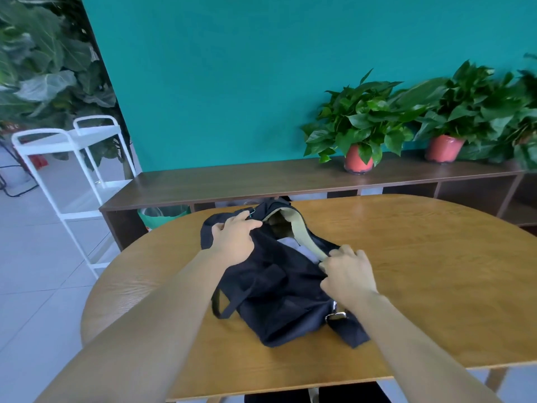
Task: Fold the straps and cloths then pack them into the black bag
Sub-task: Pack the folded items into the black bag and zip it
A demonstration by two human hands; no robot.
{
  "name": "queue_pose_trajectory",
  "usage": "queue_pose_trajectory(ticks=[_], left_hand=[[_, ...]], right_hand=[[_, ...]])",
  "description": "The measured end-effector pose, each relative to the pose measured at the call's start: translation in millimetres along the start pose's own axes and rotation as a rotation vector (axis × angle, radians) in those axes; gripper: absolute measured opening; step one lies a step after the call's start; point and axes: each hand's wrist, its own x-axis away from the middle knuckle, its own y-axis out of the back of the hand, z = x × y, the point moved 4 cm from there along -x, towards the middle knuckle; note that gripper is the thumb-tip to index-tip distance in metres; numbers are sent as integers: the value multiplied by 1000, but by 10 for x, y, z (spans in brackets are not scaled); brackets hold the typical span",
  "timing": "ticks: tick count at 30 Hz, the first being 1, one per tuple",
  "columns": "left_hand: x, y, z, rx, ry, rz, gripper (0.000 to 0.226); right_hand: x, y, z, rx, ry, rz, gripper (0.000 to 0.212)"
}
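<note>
The black bag (279, 289) lies mid-tabletop (421, 286), its mouth open; your left grip (234, 238) clenches the far-left rim by the zip pull, and your right grip (345, 274) pinches the near-right rim at the tan lining (299, 228). A pale cloth (293, 247) sits just inside, so pulling the rims unevenly may catch it in the zip or bunch it out, and the shoulder strap (348, 330) lying outside could snag. You can read no brand, label or writing here.

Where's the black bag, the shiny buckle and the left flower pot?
black bag (279, 309), head view, on its dark front fabric.
shiny buckle (336, 316), head view, on its metal middle.
left flower pot (356, 162), head view, on its red side.
</note>
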Motion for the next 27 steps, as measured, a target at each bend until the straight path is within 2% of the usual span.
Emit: queue_pose_trajectory(ticks=[4, 7, 11, 17, 22, 25, 27], left_hand=[[-188, -30, -134, -21, -33, -2, 45], [-372, -3, -201, -62, -62, -79, 38], [-673, -7, -168, -41, -3, -156, 26], [-1085, -224, -24, 2, 71, -101, 28], [-1386, -342, 178, 170, 208, -23, 39], [-1517, -453, 327, 320, 281, 28, 30], [-1542, -534, 360, 289, 269, 77, 25]], right_hand=[[-182, -46, -436, 34, -26, -46, 35], [-360, -63, -704, 66, -77, -68, 28], [-654, -165, -926, 69, -136, -72, 25], [-1043, -333, -1079, 105, -204, -106, 18], [-1286, -491, -1204, 121, -246, -159, 22], [-1383, -553, -1262, 121, -258, -170, 26], [-1431, -590, -1292, 116, -268, -171, 29]])
